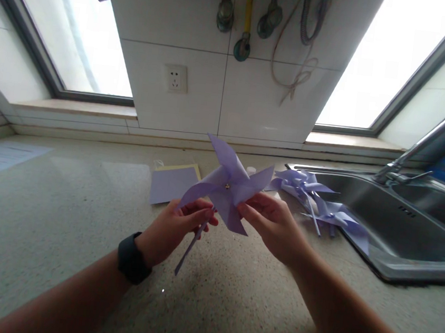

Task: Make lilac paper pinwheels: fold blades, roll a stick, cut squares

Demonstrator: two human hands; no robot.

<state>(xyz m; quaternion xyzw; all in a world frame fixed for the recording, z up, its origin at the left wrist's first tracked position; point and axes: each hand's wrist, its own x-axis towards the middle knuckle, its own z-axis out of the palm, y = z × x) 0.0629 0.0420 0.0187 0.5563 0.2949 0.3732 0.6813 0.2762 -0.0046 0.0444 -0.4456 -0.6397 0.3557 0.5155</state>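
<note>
Counter (50, 217) stretched lower left, sink edge (414, 269) right; your left hand (178, 228) pinched a purple pinwheel's (224, 182) stick (190, 249), your right hand (277, 228) its blade (259, 182).

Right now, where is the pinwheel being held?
In the head view, the pinwheel is near the centre, its stick in the left hand and the right hand touching its right side, left of the other pinwheels by the sink.

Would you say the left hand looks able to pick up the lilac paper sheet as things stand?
Probably not while its fingers hold the pinwheel by its stick; otherwise the lilac paper sheet lies close beyond the left hand, mostly in plain view.
</note>
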